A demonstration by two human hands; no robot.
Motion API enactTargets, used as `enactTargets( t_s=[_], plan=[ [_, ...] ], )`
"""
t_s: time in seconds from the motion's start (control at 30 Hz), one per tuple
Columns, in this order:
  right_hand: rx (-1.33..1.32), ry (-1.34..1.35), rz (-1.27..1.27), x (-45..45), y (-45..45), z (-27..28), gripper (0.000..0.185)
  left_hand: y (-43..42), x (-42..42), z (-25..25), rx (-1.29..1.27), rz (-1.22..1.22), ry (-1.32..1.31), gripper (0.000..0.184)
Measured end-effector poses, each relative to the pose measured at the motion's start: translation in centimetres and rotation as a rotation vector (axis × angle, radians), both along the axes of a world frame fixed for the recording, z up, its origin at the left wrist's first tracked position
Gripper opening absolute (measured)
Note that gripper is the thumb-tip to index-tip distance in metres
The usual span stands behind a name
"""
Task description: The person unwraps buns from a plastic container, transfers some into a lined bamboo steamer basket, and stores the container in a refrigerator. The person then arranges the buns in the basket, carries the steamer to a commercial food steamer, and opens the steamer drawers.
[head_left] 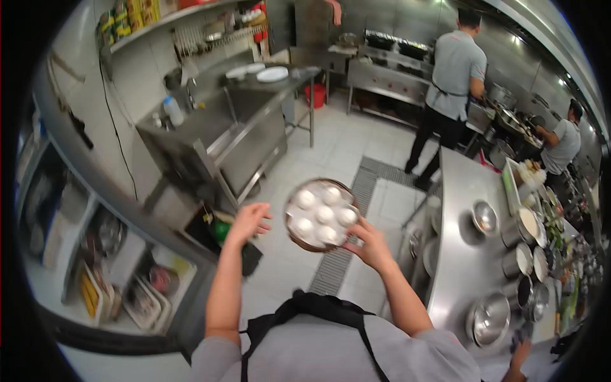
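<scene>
A round, brown-rimmed steamer basket (pixel 292 237) is held out in front of my body, above the floor. Several white round buns (pixel 325 214) sit inside it, one in the middle and others around. My right hand (pixel 369 245) grips the basket's lower right edge, thumb and fingers at the rim. To the left of the basket, my left hand (pixel 250 223) is apart from it, fingers spread and holding nothing. The basket's underside is hidden.
A steel counter (pixel 455 254) with metal bowls (pixel 489 318) and pots runs along the right. At left stands a steel sink (pixel 229 127). One person (pixel 455 76) works by the stoves, another (pixel 563 140) farther right. Someone else's hand (pixel 520 356) shows at lower right.
</scene>
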State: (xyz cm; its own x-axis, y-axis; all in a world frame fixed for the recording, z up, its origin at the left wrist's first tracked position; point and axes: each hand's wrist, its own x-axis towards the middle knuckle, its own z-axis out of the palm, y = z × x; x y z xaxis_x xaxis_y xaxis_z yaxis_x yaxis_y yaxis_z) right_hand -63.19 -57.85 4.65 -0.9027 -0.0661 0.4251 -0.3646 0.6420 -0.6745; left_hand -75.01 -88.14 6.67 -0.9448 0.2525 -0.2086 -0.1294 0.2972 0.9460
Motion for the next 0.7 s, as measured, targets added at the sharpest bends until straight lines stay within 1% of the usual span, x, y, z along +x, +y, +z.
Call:
enactTargets(
  t_s=[0.07, 0.1, 0.17, 0.27, 0.3, 0.33, 0.37, 0.4, 0.43, 0.47, 0.57, 0.7],
  plan=[
    [0.047, 0.018, -0.08, -3.9, 1.9, 1.6, 0.032, 2.6, -7.5, 0.5, 0.005, -0.017, 0.016, 0.039],
    [0.081, 0.034, -0.138, -5.6, 2.7, 2.1, 0.032, 4.2, -11.4, 0.5, 0.013, -0.066, 0.029, 0.038],
    [0.048, -0.093, -0.229, -8.8, 4.9, 3.3, 0.032, 8.3, -18.5, 0.5, 0.043, -0.15, 0.052, 0.037],
    [0.113, -0.045, -0.334, -14.8, 9.5, 1.7, 0.031, 15.5, -27.4, 1.3, 0.127, -0.269, 0.095, 0.035],
    [0.129, -0.037, -0.361, -16.7, 11.1, 1.5, 0.031, 17.8, -30.4, 1.2, 0.126, -0.265, 0.101, 0.035],
    [0.11, -0.107, -0.413, -18.8, 12.6, 1.2, 0.032, 20.2, -33.2, 0.8, 0.13, -0.273, 0.165, 0.034],
    [0.118, -0.102, -0.411, -21.3, 14.1, 0.5, 0.032, 22.1, -36.3, 0.4, 0.138, -0.282, 0.23, 0.033],
    [0.136, -0.099, -0.418, -23.9, 16.0, -0.1, 0.033, 23.7, -39.3, -0.2, 0.15, -0.277, 0.238, 0.033],
    [0.156, -0.106, -0.424, -26.1, 18.1, -0.6, 0.033, 25.0, -41.9, -1.1, 0.091, -0.234, 0.386, 0.033],
    [0.153, -0.028, -0.406, -29.1, 19.9, -0.9, 0.034, 26.6, -45.3, -1.4, 0.032, -0.192, 0.553, 0.033],
    [0.192, -0.032, -0.412, -38.3, 24.7, -0.8, 0.034, 27.3, -53.8, -3.2, -0.074, -0.08, 0.568, 0.033],
    [0.125, -0.056, -0.352, -51.5, 29.8, -0.6, 0.032, 23.4, -61.9, -2.5, -0.206, 0.139, 0.517, 0.031]
  ],
)
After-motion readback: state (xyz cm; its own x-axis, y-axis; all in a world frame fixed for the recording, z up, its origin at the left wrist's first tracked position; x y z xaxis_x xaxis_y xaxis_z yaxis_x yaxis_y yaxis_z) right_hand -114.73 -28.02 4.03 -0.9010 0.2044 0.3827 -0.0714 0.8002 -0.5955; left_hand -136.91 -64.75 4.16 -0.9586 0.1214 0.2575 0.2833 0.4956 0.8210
